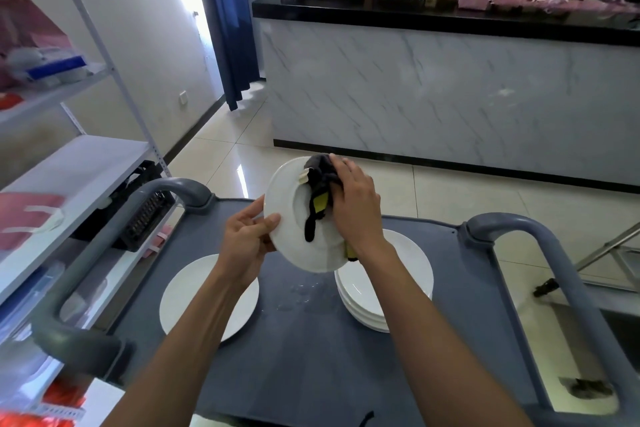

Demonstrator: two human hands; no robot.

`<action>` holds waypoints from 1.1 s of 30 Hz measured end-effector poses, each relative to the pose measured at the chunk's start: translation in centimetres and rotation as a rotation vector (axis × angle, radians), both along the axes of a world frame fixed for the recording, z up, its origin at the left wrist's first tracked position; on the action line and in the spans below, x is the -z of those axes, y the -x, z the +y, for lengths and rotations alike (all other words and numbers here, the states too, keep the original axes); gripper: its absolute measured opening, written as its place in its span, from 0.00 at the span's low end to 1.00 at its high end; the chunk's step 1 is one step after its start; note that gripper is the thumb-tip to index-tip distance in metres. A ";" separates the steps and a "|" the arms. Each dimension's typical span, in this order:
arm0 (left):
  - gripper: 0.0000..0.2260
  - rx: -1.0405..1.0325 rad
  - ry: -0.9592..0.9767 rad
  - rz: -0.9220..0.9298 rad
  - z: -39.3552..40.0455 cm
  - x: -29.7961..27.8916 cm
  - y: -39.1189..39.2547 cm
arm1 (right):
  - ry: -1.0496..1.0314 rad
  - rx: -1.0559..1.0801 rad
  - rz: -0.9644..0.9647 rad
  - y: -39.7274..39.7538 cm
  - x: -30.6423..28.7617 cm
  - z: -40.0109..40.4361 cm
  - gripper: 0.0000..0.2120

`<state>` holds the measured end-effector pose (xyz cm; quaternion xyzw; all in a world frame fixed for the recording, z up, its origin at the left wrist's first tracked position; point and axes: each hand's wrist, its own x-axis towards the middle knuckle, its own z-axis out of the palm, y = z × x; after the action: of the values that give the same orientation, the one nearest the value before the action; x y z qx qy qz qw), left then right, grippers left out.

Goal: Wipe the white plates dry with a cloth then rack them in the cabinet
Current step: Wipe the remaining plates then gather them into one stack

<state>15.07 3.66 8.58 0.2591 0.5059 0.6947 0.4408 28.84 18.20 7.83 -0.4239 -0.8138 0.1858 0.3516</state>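
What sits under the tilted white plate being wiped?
Below the tilted white plate lie the grey cart top, some water drops and a stack of white plates. The stack's near-left edge is hidden by the plate and right hand.

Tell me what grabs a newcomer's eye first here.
The white plate held tilted above the grey cart, gripped at its edge by the left hand while the right hand presses a dark cloth onto it. Below, a single plate lies left, a stack of plates right.
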 end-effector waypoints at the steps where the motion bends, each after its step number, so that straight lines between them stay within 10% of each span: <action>1: 0.18 -0.013 0.003 -0.006 0.0 0.1 0.0 | 0.020 0.014 0.004 -0.3 0.6 0.0 0.23; 19: 0.19 -0.071 0.027 0.121 4.2 -0.5 -1.6 | 0.388 0.180 0.496 -7.6 3.8 -6.3 0.23; 33: 0.17 0.204 -0.156 1.139 8.3 3.5 -6.3 | 0.344 0.412 0.579 -14.4 2.1 -7.2 0.21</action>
<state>21.33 11.98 5.08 0.6710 0.5830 0.4351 0.1435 43.28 11.05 5.73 -0.5610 -0.5357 0.3571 0.5204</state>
